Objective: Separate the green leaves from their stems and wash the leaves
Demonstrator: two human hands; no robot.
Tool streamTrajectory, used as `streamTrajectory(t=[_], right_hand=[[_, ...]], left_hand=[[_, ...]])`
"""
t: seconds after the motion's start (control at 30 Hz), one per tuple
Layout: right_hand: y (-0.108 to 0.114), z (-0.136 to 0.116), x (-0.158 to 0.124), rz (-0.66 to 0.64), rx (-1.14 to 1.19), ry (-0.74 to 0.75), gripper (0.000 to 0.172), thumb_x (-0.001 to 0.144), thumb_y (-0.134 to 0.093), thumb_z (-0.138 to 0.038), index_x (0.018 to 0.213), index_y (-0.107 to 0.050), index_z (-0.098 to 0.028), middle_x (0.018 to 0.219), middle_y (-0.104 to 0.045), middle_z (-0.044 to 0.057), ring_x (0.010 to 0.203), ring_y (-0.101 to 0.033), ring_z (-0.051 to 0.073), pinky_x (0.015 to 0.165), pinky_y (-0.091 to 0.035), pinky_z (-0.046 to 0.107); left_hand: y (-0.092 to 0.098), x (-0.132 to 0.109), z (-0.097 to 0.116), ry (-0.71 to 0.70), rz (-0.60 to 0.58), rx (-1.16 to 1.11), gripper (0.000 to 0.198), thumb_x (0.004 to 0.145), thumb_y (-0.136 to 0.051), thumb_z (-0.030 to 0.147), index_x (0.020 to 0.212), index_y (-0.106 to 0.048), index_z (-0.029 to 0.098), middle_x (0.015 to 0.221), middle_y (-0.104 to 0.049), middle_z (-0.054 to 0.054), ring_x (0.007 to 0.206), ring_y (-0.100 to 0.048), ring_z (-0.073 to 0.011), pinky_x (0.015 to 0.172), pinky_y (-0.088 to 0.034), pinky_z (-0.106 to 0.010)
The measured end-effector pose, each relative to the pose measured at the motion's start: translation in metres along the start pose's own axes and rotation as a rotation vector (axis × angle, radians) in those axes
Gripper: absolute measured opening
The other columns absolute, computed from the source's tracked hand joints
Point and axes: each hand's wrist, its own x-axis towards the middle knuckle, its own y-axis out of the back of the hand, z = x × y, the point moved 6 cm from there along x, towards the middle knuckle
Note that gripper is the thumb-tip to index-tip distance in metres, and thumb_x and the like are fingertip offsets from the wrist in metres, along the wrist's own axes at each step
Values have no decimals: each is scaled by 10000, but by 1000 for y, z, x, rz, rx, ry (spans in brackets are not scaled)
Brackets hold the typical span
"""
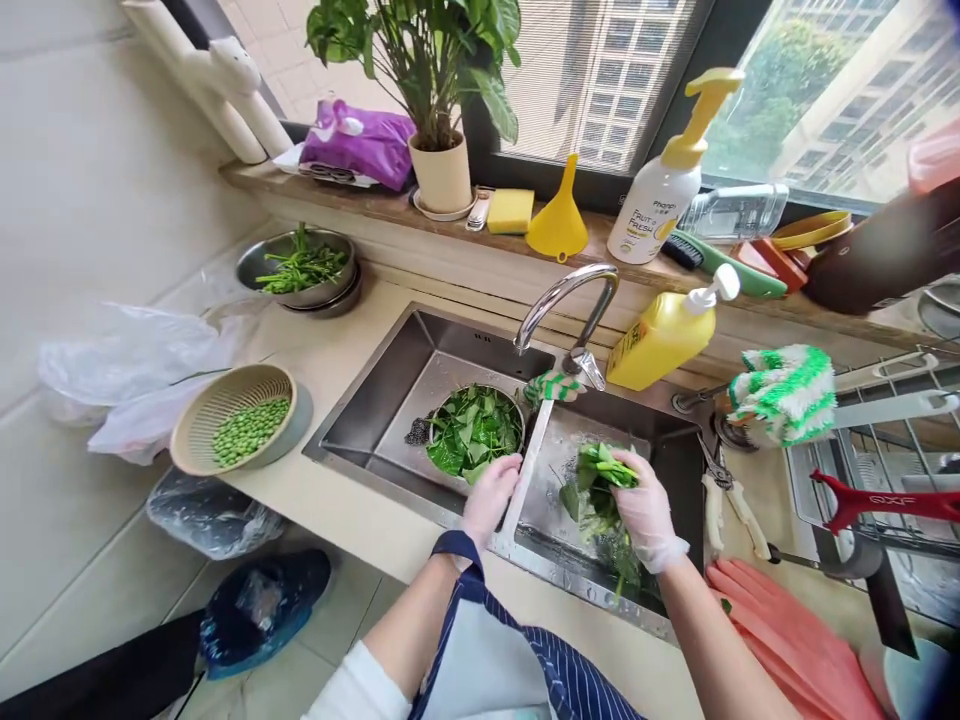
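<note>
My gloved right hand (646, 508) is closed round a bunch of leafy greens (600, 470) over the right sink basin (540, 520). Stems stick out past the fingers, and leaves hang down into the basin. In the left basin (390, 430) stands a round bowl (519, 402) heaped with loose green leaves (472, 432). My gloved left hand (491, 498) is at that bowl's near right edge, fingers pressed together. Whether it grips the rim or a leaf, I cannot make out. A curved faucet (566, 290) rises behind the divider, beside a green-striped cloth (555, 387).
Left on the counter are a colander (184, 440) of green peas and a metal bowl (337, 262) of cut green stalks. A yellow bottle (660, 340) stands behind the sink. To the right lie scissors (716, 490), orange gloves (787, 630) and a dish rack (900, 440).
</note>
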Motion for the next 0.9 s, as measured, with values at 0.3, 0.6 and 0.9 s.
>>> streamTrajectory(t=[0.3,0.6,0.9], right_hand=[[-192,-109,40,-317,11,172,577,667,-497,-21,1212,-522,-210,1320,-400,116,1232,-389,246,1019,-333,401],[-348,-17,25,-969,-477,-244,761,789,-568,-136,1413,-206,-376,1528,24,81,1375,-44,344,1011,-139,628],[-261,-83,19,-798,-288,-65,894,724,-647,-189,1421,-135,-414,1463,-245,120,1256,-361,371,920,-381,560]], left_hand=[[138,-8,-28,68,383,-166,462,761,-612,413,1152,-573,170,1200,-579,-126,1009,-601,-210,878,-460,-335],[168,7,-31,99,359,-84,428,779,-583,470,1120,-575,211,1258,-544,-84,1072,-572,-216,957,-420,-360],[126,52,-17,15,244,63,435,742,-595,439,1083,-595,171,1212,-573,-102,988,-602,-219,880,-458,-350]])
